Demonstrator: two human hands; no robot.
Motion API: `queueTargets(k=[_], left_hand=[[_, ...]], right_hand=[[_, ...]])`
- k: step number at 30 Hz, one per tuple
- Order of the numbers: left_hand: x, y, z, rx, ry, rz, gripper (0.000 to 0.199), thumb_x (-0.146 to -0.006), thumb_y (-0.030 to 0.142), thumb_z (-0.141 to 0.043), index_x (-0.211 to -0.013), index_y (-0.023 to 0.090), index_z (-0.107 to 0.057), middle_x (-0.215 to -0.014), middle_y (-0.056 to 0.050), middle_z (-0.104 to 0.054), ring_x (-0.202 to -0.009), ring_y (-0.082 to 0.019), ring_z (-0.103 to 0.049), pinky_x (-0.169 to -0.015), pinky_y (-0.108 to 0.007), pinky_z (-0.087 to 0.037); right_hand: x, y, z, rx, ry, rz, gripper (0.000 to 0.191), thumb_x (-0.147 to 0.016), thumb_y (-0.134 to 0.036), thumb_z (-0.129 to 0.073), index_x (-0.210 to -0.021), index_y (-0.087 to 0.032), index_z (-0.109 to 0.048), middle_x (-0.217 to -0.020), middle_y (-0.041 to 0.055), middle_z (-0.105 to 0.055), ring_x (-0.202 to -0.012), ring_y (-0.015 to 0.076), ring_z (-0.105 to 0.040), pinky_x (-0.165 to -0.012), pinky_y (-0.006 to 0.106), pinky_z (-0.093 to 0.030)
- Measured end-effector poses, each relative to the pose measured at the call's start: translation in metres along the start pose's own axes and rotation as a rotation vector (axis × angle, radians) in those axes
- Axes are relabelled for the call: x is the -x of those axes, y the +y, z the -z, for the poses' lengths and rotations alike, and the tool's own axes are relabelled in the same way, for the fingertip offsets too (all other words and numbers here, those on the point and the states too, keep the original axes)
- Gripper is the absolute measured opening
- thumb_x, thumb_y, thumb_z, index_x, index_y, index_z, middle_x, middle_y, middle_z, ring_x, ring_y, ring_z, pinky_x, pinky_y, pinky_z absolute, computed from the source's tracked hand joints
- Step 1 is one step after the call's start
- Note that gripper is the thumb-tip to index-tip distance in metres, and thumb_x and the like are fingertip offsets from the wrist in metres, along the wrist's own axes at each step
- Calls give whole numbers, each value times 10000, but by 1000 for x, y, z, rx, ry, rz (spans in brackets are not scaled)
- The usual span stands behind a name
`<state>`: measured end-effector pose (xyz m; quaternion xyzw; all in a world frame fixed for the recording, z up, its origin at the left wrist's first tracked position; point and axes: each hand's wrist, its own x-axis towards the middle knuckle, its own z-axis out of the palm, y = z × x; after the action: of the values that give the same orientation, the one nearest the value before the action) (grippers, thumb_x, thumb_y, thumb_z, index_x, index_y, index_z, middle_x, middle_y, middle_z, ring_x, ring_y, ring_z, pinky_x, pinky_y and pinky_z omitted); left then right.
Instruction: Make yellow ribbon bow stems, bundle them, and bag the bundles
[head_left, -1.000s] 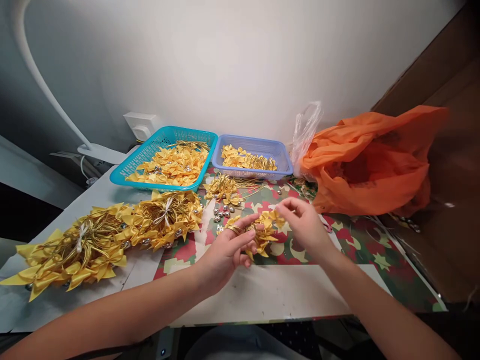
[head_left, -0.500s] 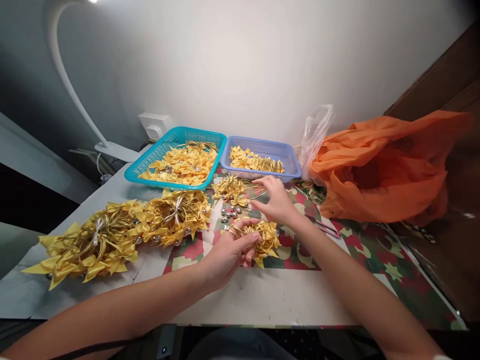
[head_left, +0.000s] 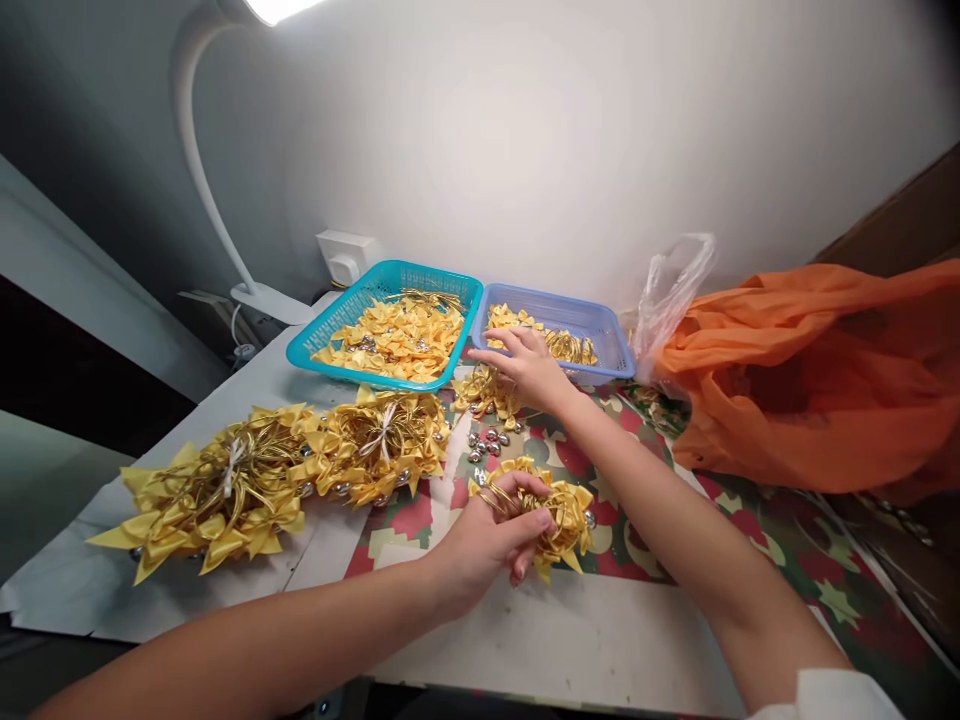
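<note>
My left hand (head_left: 499, 535) is closed round the gold elastic cords of a bunch of yellow ribbon bows (head_left: 574, 510). Silver bells show at the edge of that bunch. My right hand (head_left: 521, 365) hovers with fingers apart over a small pile of bows with gold cords (head_left: 484, 390), in front of the lilac basket, and I see nothing in its grasp. Between the hands lie several loose silver bells (head_left: 487, 443). To the left are two tied bundles of yellow bows, the nearer bundle (head_left: 217, 490) and the farther bundle (head_left: 382, 440), bound with white ties.
A teal basket (head_left: 300, 352) heaped with yellow bows stands at the back, beside a lilac basket (head_left: 619, 350) holding more. An orange bag (head_left: 795, 400) and a clear plastic bag (head_left: 675, 290) fill the right. A white lamp (head_left: 199, 170) rises at the left.
My right hand has moved forward and left, over the small pile by the baskets. My left hand keeps hold of its bunch. The camera view has turned slightly left.
</note>
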<state>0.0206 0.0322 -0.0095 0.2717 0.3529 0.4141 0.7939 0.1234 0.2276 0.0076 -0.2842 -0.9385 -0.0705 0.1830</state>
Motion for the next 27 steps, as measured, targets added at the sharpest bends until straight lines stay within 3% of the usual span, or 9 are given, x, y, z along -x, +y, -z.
queueTargets(k=[3, 7, 12, 19, 23, 27], left_hand=[[0, 1, 0, 11, 7, 0, 475, -639, 427, -848, -910, 202, -529, -669, 63, -638, -334, -14, -409, -355, -176, -300], [-1, 2, 1, 19, 7, 7, 491, -619, 441, -854, -889, 199, -523, -677, 53, -653, -328, -14, -410, -354, -176, -297], [-2, 2, 0, 34, 24, 3, 507, -606, 457, -857, -881, 199, -518, -675, 50, -655, -326, -14, -408, -349, -174, -302], [-3, 1, 0, 33, 25, -9, 483, -624, 448, -847, -880, 197, -524, -679, 44, -655, -328, -14, -402, -352, -176, -299], [-3, -1, 1, 29, 20, -12, 477, -639, 449, -839, -891, 199, -521, -683, 42, -653, -331, -10, -389, -354, -178, -286], [-3, 0, 3, 33, -15, -10, 470, -649, 442, -836, -904, 201, -524, -687, 46, -652, -341, -13, -399, -352, -178, -283]], right_hand=[[-7, 7, -2, 0, 18, 92, 325, -854, -91, -582, -1075, -297, -701, -1336, 52, -555, -1216, 275, -409, -1037, 453, -319], [-7, 11, -5, -19, 73, 106, 184, -879, -137, -573, -890, -255, -713, -1212, 59, -622, -1149, 254, -441, -992, 435, -343], [2, 12, -6, -59, 70, 122, 196, -887, -130, -535, -917, -248, -688, -1180, 57, -649, -1132, 243, -468, -974, 412, -351], [3, 5, -4, 4, -2, 168, 338, -943, -123, -472, -1165, -302, -654, -1237, 45, -651, -1142, 245, -490, -944, 407, -350], [-2, 1, -6, -25, -31, 206, 267, -958, -151, -473, -981, -290, -700, -1226, 42, -651, -1139, 236, -493, -946, 410, -347], [3, 3, -1, -127, 77, 119, 220, -877, -103, -518, -919, -242, -683, -1151, 58, -674, -1113, 233, -512, -950, 403, -360]])
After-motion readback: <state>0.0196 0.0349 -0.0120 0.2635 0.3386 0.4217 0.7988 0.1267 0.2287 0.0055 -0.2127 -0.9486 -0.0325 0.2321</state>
